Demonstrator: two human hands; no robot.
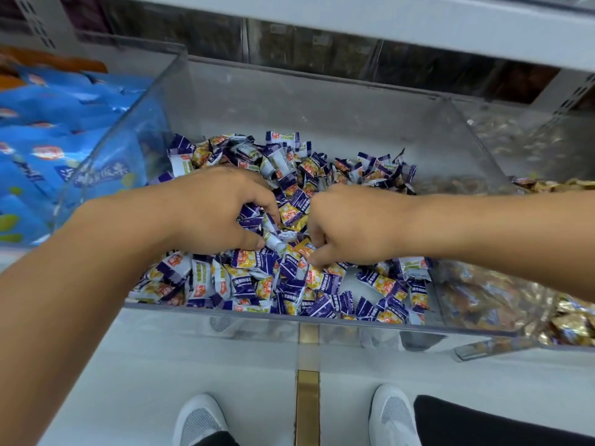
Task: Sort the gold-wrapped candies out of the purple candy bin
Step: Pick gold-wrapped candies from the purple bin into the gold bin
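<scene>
Left fingers (257, 217) curled down into the purple candies (257, 278), thumb tip (256, 243) against a white-wrapped piece; several candies are caught under the curl, so the left hand (209, 210) grips a clump of them. Right fingers (317, 239) also curled, tips buried in the pile; thumb and forefinger seem to pinch at a gold candy (302, 247) lying between the two hands, but contact is partly hidden. Right hand (351, 226) knuckles-up, wrist straight, forearm coming in from the right edge. Left forearm enters from lower left, wrist bent slightly down over the bin's front wall. Both hands sit near each other at the pile's middle, almost touching. Clear bin (322, 320) holds the purple candies. Neighbour bin (573, 323) on the right holds gold-wrapped pieces. Blue packets (64, 130) left of the bin. White shoes (199, 420) on the floor below.
</scene>
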